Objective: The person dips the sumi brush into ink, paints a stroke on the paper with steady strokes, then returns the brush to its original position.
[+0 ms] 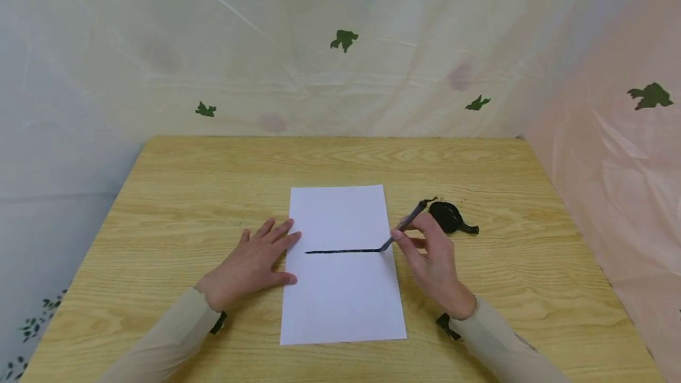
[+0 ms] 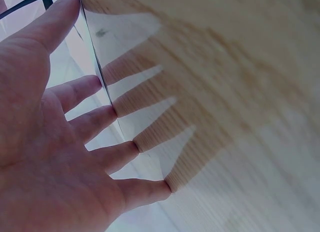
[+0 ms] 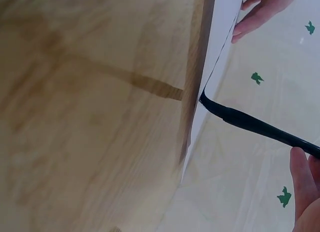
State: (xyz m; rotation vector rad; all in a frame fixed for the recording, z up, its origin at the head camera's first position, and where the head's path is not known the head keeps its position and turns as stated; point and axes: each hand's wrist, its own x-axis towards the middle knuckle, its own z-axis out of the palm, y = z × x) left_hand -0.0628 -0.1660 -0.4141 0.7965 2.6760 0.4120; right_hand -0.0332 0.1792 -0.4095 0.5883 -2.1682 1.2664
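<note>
A white sheet of paper (image 1: 340, 276) lies upright in the middle of the wooden table (image 1: 186, 194), its long sides running away from the person. Across its middle runs a single black stroke (image 1: 343, 251) — thick, level, a little rough at the edges, starting near the left margin and reaching almost to the right one.

The right hand (image 1: 433, 262) pinches a dark brush (image 1: 407, 226) between thumb and fingers, the handle slanting up and away, the tip resting on the paper at the stroke's right end. The left hand (image 1: 252, 265) lies flat with fingers spread and straight — its fingertips (image 2: 107, 114) and thumb press on the sheet's left edge, the palm on bare wood.

Just behind the right hand sits a small black round dish (image 1: 449, 217) with a short handle, touching nothing else. A pale plastic sheet (image 1: 340, 46) printed with green leaves hangs behind the table.
</note>
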